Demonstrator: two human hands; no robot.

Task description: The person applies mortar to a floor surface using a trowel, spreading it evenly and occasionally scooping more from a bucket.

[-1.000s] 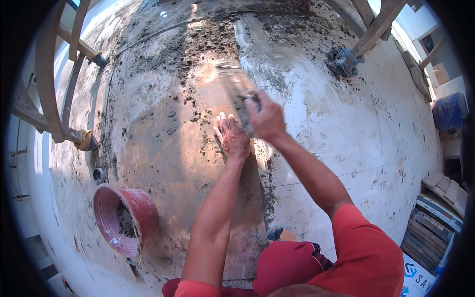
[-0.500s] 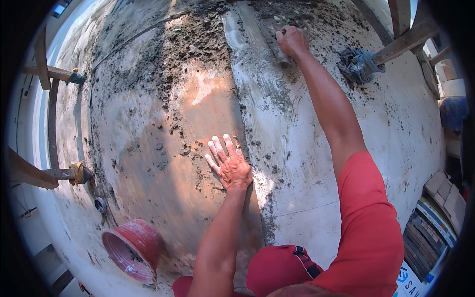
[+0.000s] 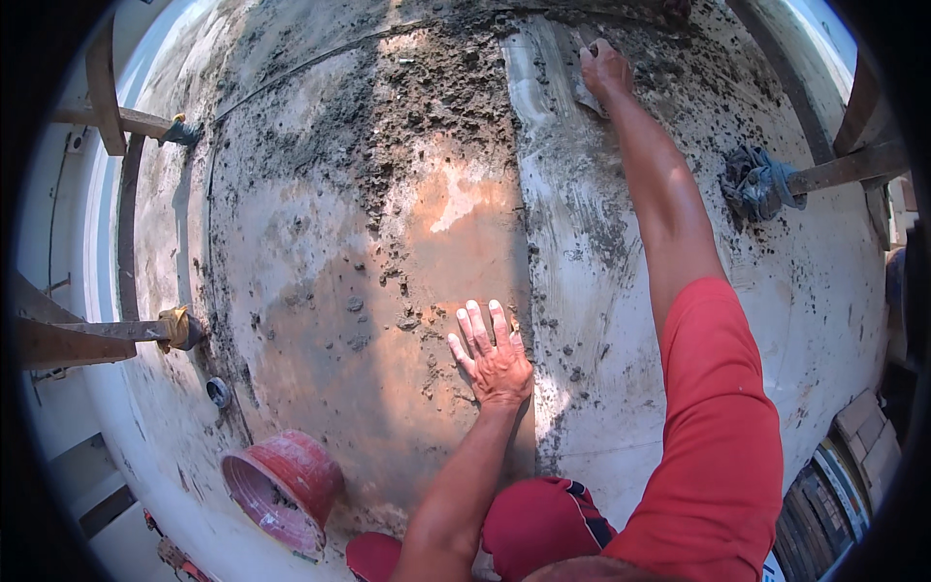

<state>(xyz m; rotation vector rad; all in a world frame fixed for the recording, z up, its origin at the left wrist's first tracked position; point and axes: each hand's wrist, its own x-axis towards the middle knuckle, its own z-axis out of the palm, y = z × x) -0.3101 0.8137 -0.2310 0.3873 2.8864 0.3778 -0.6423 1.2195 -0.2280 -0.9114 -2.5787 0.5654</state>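
My left hand (image 3: pixel 500 371) lies flat with its fingers spread, propped on the smooth brown board (image 3: pixel 465 257). Reaching far forward, my right hand (image 3: pixel 607 74) is closed around a flat grey tool, apparently a trowel (image 3: pixel 588 101), mostly hidden beneath it. It is at the far part of a smeared white strip (image 3: pixel 553 179) that runs alongside the brown board. Crumbly dark mortar (image 3: pixel 441 97) covers the far part of the board and lies scattered around both hands.
A red bucket (image 3: pixel 312 475) lies tipped at the near left, with residue inside. Wooden poles with wrapped ends stand at the left (image 3: pixel 126 330) and right (image 3: pixel 844 170), the right one in blue-grey cloth (image 3: pixel 758 184). Stacked boards (image 3: pixel 824 500) sit at the near right.
The view has shifted, so the scene sits farther right and lower. My right hand has moved farther away and leftward over the surface. My left hand stays planted on the board.
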